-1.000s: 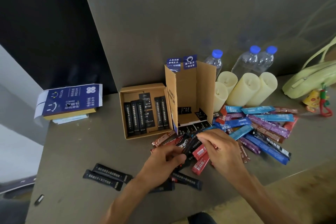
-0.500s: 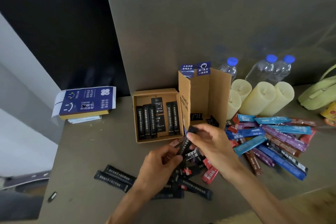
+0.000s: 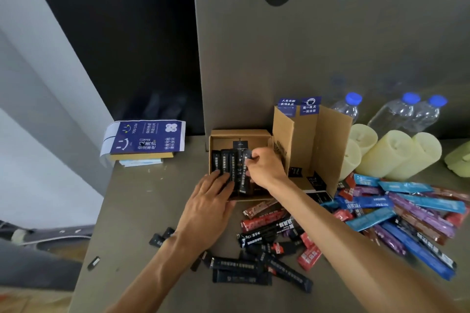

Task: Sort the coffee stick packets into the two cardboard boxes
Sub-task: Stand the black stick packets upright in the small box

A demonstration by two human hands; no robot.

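**A:** The black packet is over the low box. Its long axis runs front to back, in line with the row of packets lying inside.

**B:** And the right hand has it, thumb and fingers pinching the far end. The rest of the packet trails back toward the person.

**A:** The left hand is flat, fingers straight, pressing on the near ends of that row, just left of the held one.

**B:** So the slot looks to be straight below, right of the row. The right hand hides that part of the box, mind. It's plainly the nearer hand.

**A:** It's tight on that side, I'd say. The tall box stands just beside the low one, with its flap upright by the knuckles.

**B:** Room opens toward the person. There's bare bench to the left, loose black packets near the front, and the coloured pile off to the right.
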